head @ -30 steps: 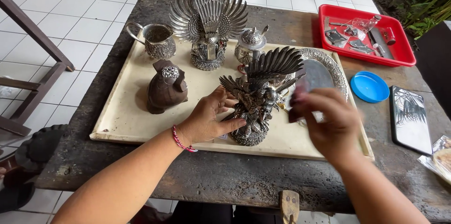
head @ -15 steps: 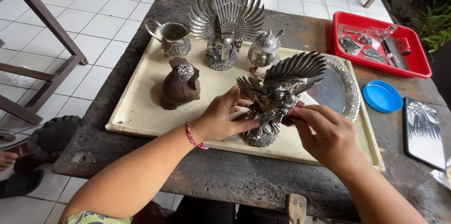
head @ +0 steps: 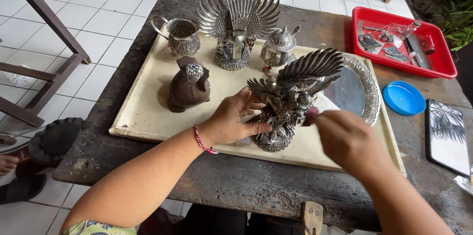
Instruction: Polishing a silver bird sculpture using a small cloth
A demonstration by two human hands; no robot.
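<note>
- Centrally, the left hand wraps the winged silver figurine from its left side: the fingers are curled partway, spread along the figure's body and its round base, with the thumb lying low against the base.
- The right hand comes in from the right with its fingers pinched narrow; the fingertips close on a small dark reddish piece held right against the figurine's side. What that piece is cannot be told, since it is blurred.
- That figurine stands upright near the front edge of a cream-coloured tray, which lies on a worn dark wooden table.
- Behind the figurine and partly hidden by its wings, an ornate round silver plate lies on the tray's right part.
- Further back on the tray stand a taller silver statue with a fanned crest, a small silver pitcher to its left and a little lidded silver pot to its right.
- A dark brown vessel with a silver cap stands just left of the left hand, apart from it.
- Off the tray, at the right, lie a red plastic tray of small tools, a blue round lid and a dark flat slab with a pale leaf pattern.
- A red beaded bracelet circles the left wrist.
</note>
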